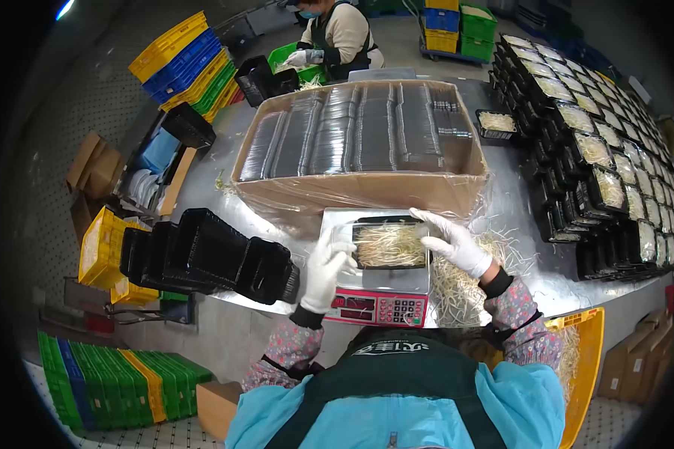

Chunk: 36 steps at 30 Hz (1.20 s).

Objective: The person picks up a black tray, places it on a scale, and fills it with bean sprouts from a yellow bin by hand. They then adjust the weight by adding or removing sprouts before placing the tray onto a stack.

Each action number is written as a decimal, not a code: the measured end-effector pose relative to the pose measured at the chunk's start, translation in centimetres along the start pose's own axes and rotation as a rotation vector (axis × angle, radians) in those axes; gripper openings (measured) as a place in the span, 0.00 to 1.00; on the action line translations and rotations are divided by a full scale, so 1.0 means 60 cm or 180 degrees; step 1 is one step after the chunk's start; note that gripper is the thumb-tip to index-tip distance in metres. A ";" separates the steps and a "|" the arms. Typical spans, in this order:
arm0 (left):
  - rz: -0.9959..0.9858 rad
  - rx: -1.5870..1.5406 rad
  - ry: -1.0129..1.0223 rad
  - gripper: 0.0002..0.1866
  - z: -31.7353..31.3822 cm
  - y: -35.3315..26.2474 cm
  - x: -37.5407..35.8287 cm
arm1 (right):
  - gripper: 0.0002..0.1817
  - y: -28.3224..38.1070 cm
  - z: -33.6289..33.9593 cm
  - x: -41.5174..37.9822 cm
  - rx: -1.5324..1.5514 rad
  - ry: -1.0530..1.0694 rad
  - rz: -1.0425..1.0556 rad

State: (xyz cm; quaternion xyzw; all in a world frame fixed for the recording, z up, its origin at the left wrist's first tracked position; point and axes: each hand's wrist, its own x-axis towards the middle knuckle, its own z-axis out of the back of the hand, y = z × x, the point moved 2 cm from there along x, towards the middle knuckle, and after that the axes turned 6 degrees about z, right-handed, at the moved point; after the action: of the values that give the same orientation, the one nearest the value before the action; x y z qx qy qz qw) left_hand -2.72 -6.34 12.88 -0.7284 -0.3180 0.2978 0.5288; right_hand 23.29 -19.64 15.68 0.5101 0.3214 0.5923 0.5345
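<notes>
A black tray of bean sprouts (389, 245) lies on the steel plate of a red scale (377, 308). My left hand (326, 268), in a white glove, is beside the tray's left edge with its fingers apart and nothing in it. On the other side, my gloved right hand (455, 243) is spread at the tray's right edge, thumb and fingers apart. Loose sprouts (460, 293) are heaped on the table to the right of the scale, below my right wrist. Stacked empty black trays (210, 251) lean over to the left of my left hand.
Behind the scale stands a cardboard box (359, 187) of clear plastic lids. Many filled trays (595, 150) are piled at the right, near a single filled tray (496, 123). A co-worker (341, 37) works at a green crate across the table. A yellow crate (588, 367) stands at lower right.
</notes>
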 end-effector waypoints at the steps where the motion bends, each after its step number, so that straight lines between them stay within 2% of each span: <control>1: -0.0084 0.0188 0.0047 0.31 0.001 0.025 -0.006 | 0.29 -0.035 -0.016 -0.013 -0.0145 -0.0158 -0.0084; 2: -0.0171 0.0374 0.0094 0.30 0.006 0.054 -0.001 | 0.27 -0.061 -0.024 -0.021 -0.0292 -0.0314 -0.0167; 3: -0.0237 0.0637 -0.0041 0.22 0.009 0.077 0.010 | 0.27 -0.073 -0.022 -0.018 -0.0302 -0.0315 -0.0173; 4: -0.0232 0.0633 -0.0035 0.22 0.000 0.073 0.017 | 0.24 -0.080 -0.017 -0.012 -0.0994 -0.0379 -0.0254; 5: -0.0484 0.1766 -0.0349 0.19 -0.007 0.064 0.034 | 0.22 -0.093 -0.014 -0.006 -0.1682 -0.0445 -0.0337; 6: -0.0745 0.2896 -0.0660 0.15 -0.016 0.051 0.053 | 0.18 -0.117 -0.014 0.005 -0.2069 -0.0853 0.0228; 7: -0.1262 0.3193 -0.0901 0.12 -0.021 0.047 0.077 | 0.17 -0.130 -0.013 0.019 -0.2395 -0.0800 0.0140; 8: -0.2097 0.3675 -0.1154 0.12 -0.015 0.055 0.101 | 0.17 -0.141 -0.011 0.028 -0.2724 -0.0744 0.0047; 10: -0.1593 0.4016 -0.1114 0.13 0.014 0.097 0.141 | 0.16 -0.145 -0.020 0.043 -0.2663 -0.0446 -0.0766; 11: -0.1600 0.4011 -0.1101 0.13 0.026 0.112 0.152 | 0.16 -0.138 -0.023 0.044 -0.2571 -0.0577 -0.0877; 12: -0.0996 0.2972 -0.0708 0.14 0.041 0.129 0.163 | 0.16 -0.183 -0.028 0.043 -0.2578 -0.0588 -0.0883; 13: -0.0399 0.1929 -0.0314 0.15 0.049 0.143 0.169 | 0.14 -0.267 -0.037 0.041 -0.1466 -0.1012 -0.0669; 14: -0.0395 0.1930 -0.0288 0.15 0.055 0.147 0.171 | 0.12 -0.313 -0.040 0.037 -0.0345 -0.1411 -0.0445; 15: -0.0096 0.1428 -0.0262 0.15 0.061 0.154 0.173 | 0.08 -0.266 -0.044 0.038 0.0686 -0.1484 -0.0843; 17: 0.0388 0.0410 -0.0132 0.13 0.060 0.157 0.175 | 0.06 -0.271 -0.045 0.038 0.0713 -0.1559 -0.0981; 22: 0.0280 0.0258 -0.0181 0.10 0.059 0.173 0.180 | 0.05 -0.269 -0.054 0.041 0.0865 -0.1783 -0.1046; 25: 0.0136 0.0736 -0.0198 0.13 0.052 0.142 0.155 | 0.12 -0.264 -0.043 0.021 0.0530 -0.1645 -0.0927; 26: 0.0605 0.0570 -0.0248 0.16 0.046 0.120 0.131 | 0.15 -0.263 -0.037 0.016 0.0253 -0.1592 -0.0835; 27: 0.1077 0.0401 -0.0298 0.18 0.036 0.092 0.103 | 0.21 -0.190 -0.024 -0.008 0.0693 -0.1118 -0.1675; 28: 0.1191 0.0345 -0.0104 0.20 0.031 0.070 0.077 | 0.22 -0.208 -0.023 -0.032 0.0805 -0.0998 -0.1670; 30: 0.1642 0.0088 0.0354 0.15 0.064 0.098 0.051 | 0.20 -0.146 -0.038 -0.068 0.1248 -0.0653 -0.2046; 32: 0.1688 -0.0722 0.0396 0.10 0.059 0.134 0.028 | 0.14 -0.164 -0.065 -0.090 0.2008 -0.0838 -0.1934; 33: 0.1626 -0.0922 0.0214 0.06 0.046 0.128 0.022 | 0.13 -0.169 -0.073 -0.094 0.2467 -0.1062 -0.1785; 34: 0.1636 -0.0910 0.0253 0.06 0.041 0.139 0.023 | 0.13 -0.174 -0.080 -0.097 0.2607 -0.1312 -0.1688; 36: 0.1195 -0.0971 0.0070 0.05 0.027 0.143 0.031 | 0.13 -0.177 -0.085 -0.105 0.2427 -0.1555 -0.1506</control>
State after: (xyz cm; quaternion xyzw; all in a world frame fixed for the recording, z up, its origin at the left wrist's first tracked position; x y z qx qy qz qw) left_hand -1.56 -6.01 4.03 -0.8494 -0.2125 0.3315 0.3514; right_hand 21.15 -22.51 2.79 0.7056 0.4870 0.1592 0.4895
